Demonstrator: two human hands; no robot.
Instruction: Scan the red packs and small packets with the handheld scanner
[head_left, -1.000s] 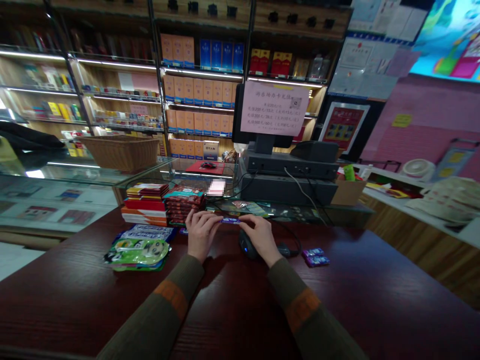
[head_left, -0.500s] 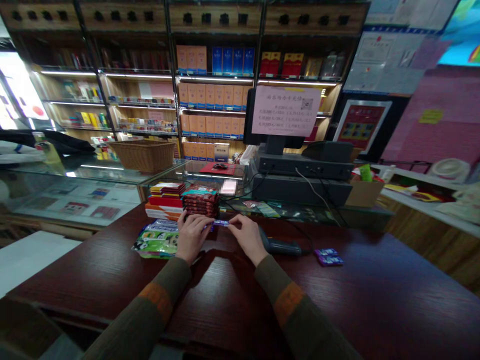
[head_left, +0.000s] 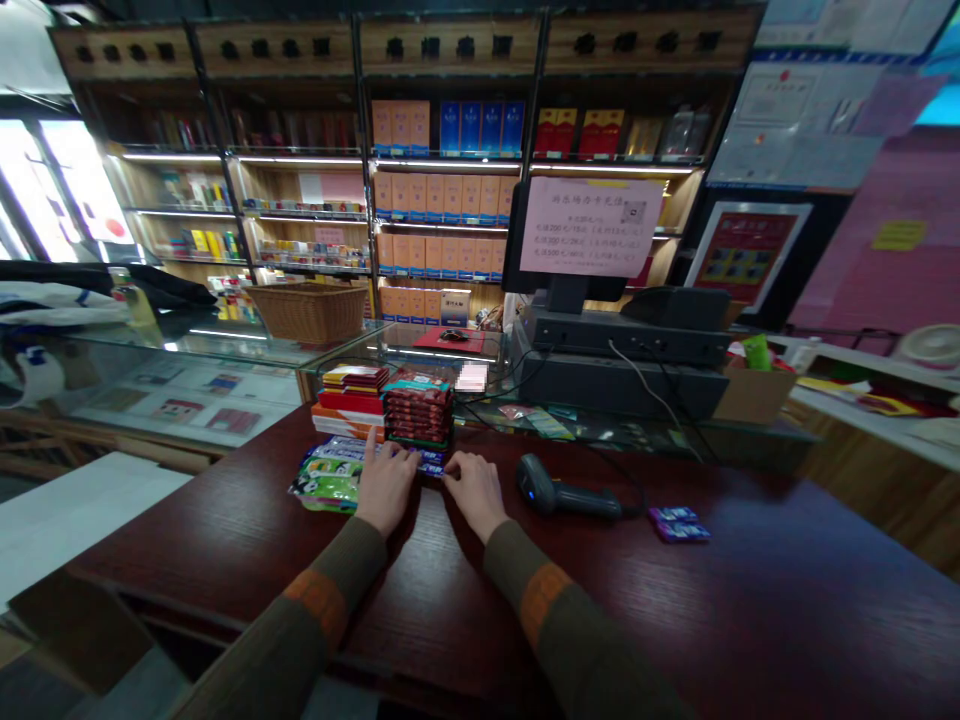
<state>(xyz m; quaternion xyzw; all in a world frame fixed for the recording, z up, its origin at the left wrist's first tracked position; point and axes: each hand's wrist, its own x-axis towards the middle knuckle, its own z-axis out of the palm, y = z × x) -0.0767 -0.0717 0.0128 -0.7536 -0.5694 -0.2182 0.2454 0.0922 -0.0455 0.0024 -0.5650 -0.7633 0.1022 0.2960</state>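
Small blue-and-purple packets (head_left: 431, 463) lie low on the dark table in front of a stack of brown-red packets (head_left: 418, 408). My left hand (head_left: 386, 485) has its thumb and bent fingers at their left end, the index finger raised a little. At the right end, my right hand (head_left: 476, 490) pinches with thumb and fingertips. Under and beside my left hand is a green and purple panda-print bag (head_left: 328, 480). A black barcode scanner (head_left: 566, 492) rests to the right of my right hand. Further right lie similar purple packets (head_left: 679, 524).
A pile of red, white and orange boxes (head_left: 349, 400) stands left of the brown stack. Behind are a glass counter, a wicker basket (head_left: 309, 312) and a monitor with a pink sign (head_left: 590, 228). A scanner cable runs back across the table (head_left: 750, 600).
Both hands have lowered the purple packets toward me and onto the table before the brown stack. My right hand has moved off the scanner's front, now fully visible. The view has shifted left.
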